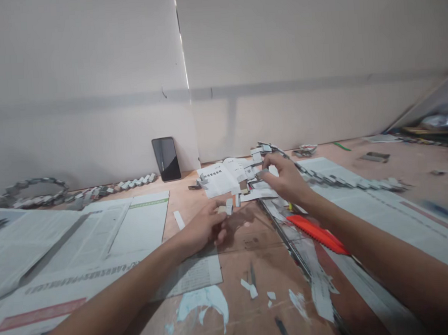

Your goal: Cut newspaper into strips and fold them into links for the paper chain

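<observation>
My left hand (208,223) is closed in a pinch on a small folded paper piece (229,206), held just above the tabletop. Farther forward and to the right, my right hand (287,180) reaches over a pile of cut paper strips (251,173). Its thumb and index finger are bent, with a gap between them, at the pile's edge. Printed white sheets (220,178) lie beside the strips. A braided chain of folded paper (346,180) runs along the table behind my right forearm.
A phone (166,159) leans against the wall (89,69). Newspapers (110,235) spread across the left, and another sheet (412,216) covers the right. An orange serrated tool (317,234) lies beneath my right forearm. Paper scraps (250,288) litter the wooden table (260,256). A woven paper loop (35,186) rests at far left.
</observation>
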Demonstrator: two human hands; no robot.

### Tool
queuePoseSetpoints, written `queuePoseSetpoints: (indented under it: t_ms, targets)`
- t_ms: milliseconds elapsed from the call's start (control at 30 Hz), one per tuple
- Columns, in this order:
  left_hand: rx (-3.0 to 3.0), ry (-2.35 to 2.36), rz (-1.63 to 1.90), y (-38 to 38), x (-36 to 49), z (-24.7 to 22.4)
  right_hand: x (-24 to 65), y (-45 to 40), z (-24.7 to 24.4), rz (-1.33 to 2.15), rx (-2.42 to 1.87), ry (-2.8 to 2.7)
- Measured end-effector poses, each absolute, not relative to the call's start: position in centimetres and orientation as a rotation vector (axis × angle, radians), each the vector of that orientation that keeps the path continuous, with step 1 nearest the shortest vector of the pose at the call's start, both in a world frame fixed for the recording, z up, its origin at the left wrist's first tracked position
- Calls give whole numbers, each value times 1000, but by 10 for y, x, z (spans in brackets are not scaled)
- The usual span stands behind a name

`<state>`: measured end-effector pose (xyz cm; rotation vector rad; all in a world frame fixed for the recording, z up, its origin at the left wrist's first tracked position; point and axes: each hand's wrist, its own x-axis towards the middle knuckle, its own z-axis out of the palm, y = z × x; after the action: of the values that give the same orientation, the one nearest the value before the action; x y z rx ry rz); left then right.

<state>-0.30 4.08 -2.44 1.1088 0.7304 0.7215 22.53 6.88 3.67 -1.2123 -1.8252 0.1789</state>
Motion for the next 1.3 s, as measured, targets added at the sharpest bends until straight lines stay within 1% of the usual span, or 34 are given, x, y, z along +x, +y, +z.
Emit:
queuePoseSetpoints:
  t_ms: [67,133,267,300,367,433,533,667,800,1000,1200,1300]
  targets:
    - [1200,736,677,36,-2,-23,217,54,50,114,-1062,-1989]
    - [1220,730,656,33,-1,-22,209,43,58,182,-995,-2132]
    - [1064,664,683,32,0,-19,213,48,51,341,-1081,-2068]
    - [994,653,685,34,-1,-19,218,54,46,434,-1157,-2045]
    - [817,639,688,38,-4,-18,229,64,39,753,-1295,-2033]
    - [638,602,681,43,-8,-18,234,68,34,1011,-1310,-2048]
    - [526,551,700,48,-11,-19,223,61,28,1193,-1182,-2051]
    - [615,580,761,49,-11,-23,191,44,9,1362,-1117,-1939]
    - [733,633,759,49,-9,-26,173,35,-3,1310,-1118,-1943]
    - [894,579,754,43,-5,-26,174,34,9,1147,-1034,-1972]
    - [963,603,756,38,-3,-24,177,35,6,1203,-999,-1965]
    - [967,613,745,39,-5,-23,178,37,2,1034,-991,-2031]
